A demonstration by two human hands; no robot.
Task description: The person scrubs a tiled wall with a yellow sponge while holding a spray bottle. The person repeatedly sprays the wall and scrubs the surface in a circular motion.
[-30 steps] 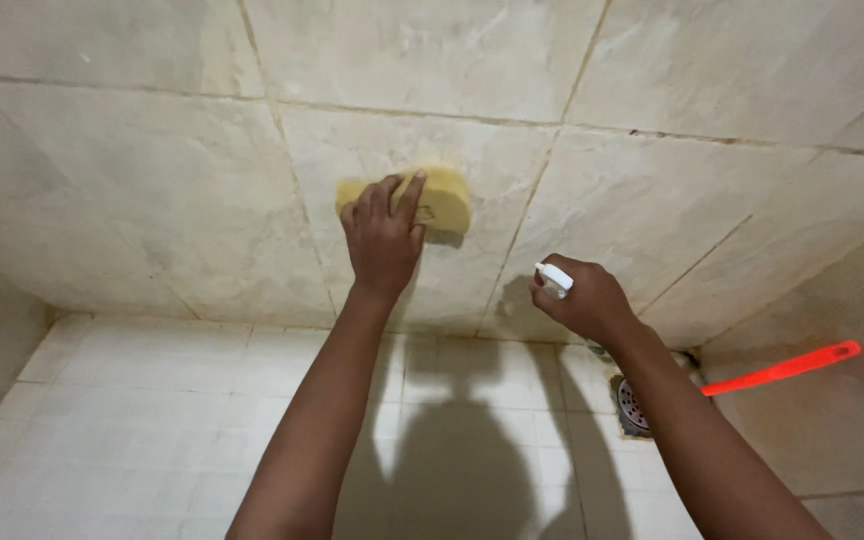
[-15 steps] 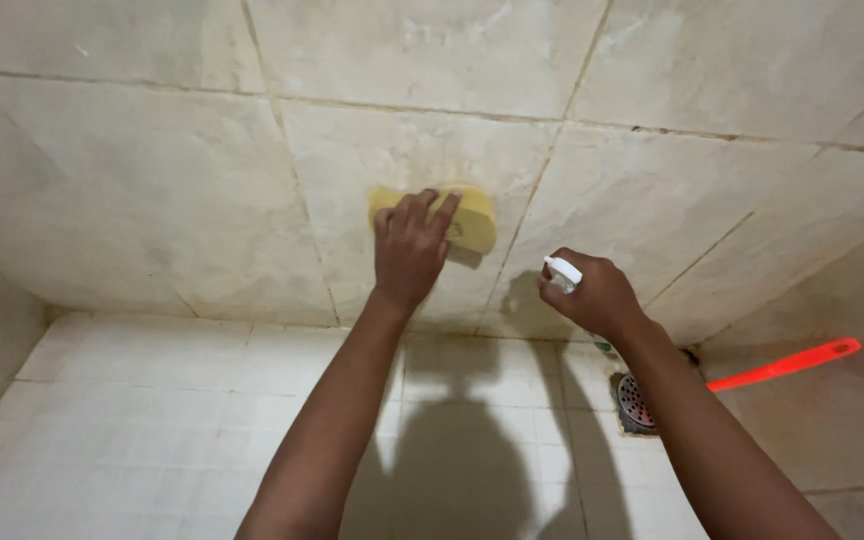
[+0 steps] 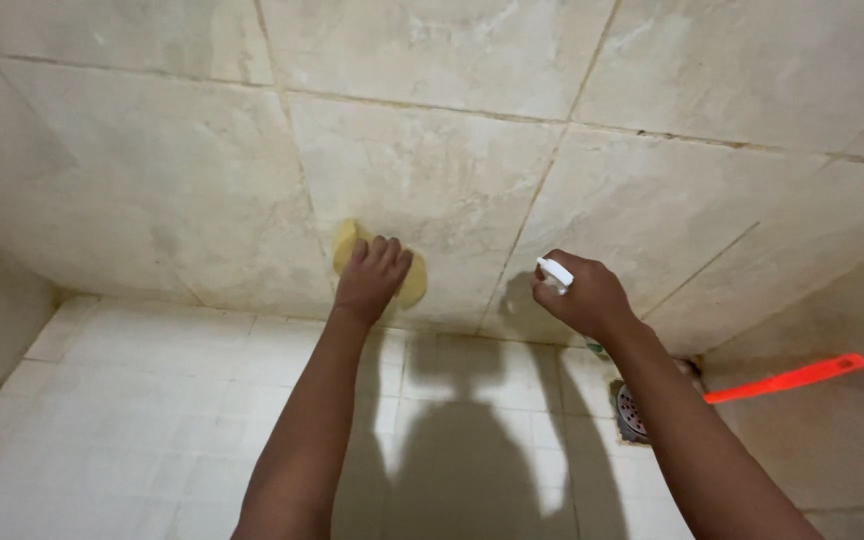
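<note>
The left hand (image 3: 370,280) has slid the yellow sponge (image 3: 414,283) lower down the wall.

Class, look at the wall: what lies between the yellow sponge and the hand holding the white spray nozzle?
In the head view, only bare wall tile with one slanting grout line separates sponge from right hand.

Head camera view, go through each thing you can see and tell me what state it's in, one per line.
yellow sponge: pressed flat against the wall tile, mostly covered by the left hand.
white spray nozzle: gripped in the right hand, pointing at the wall.
floor drain: grate in place.
orange handle: lying by the wall, untouched.
</note>
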